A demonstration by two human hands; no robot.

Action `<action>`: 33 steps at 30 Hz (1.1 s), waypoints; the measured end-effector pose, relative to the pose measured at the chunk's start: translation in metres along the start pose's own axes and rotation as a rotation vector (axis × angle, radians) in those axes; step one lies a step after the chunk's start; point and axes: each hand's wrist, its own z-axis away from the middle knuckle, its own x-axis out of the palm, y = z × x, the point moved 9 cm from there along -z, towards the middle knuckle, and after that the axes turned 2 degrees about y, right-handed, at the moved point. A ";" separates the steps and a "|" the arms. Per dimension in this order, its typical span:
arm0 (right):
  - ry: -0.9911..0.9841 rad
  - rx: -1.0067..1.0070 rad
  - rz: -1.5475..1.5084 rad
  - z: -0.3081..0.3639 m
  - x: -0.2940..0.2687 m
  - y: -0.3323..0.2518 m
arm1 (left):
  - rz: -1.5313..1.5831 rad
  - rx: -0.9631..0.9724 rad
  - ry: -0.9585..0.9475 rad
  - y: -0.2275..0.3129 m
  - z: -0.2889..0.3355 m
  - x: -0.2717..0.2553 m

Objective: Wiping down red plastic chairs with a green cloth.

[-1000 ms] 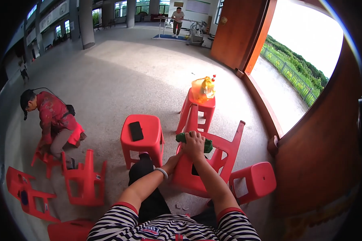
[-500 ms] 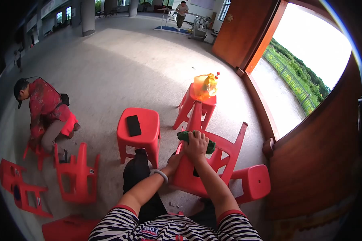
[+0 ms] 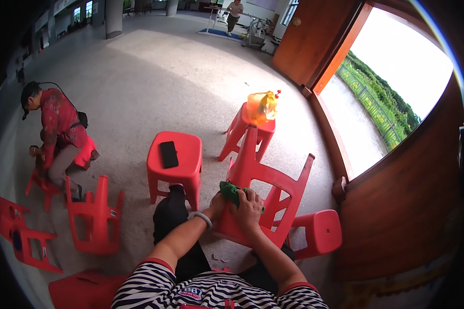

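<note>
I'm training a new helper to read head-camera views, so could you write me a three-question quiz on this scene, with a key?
1. True or false: the phone lies on the seat of an upright stool.

2. Pick one: the cloth in the right hand, by the tipped stool, is
A) yellow
B) green
C) black

3. Fill in: the pale band is worn on the person's ____ wrist.

Key: 1 true; 2 B; 3 left.
</note>
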 end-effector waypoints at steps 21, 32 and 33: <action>0.074 -0.081 0.263 -0.130 0.027 0.016 | 0.177 -0.210 0.041 -0.019 -0.011 0.012; 0.099 -0.020 0.296 -0.200 0.039 0.059 | -0.183 -0.137 0.162 -0.005 -0.003 0.002; 0.106 -0.040 0.289 -0.207 0.039 0.061 | -0.169 -0.171 0.172 -0.004 -0.001 0.003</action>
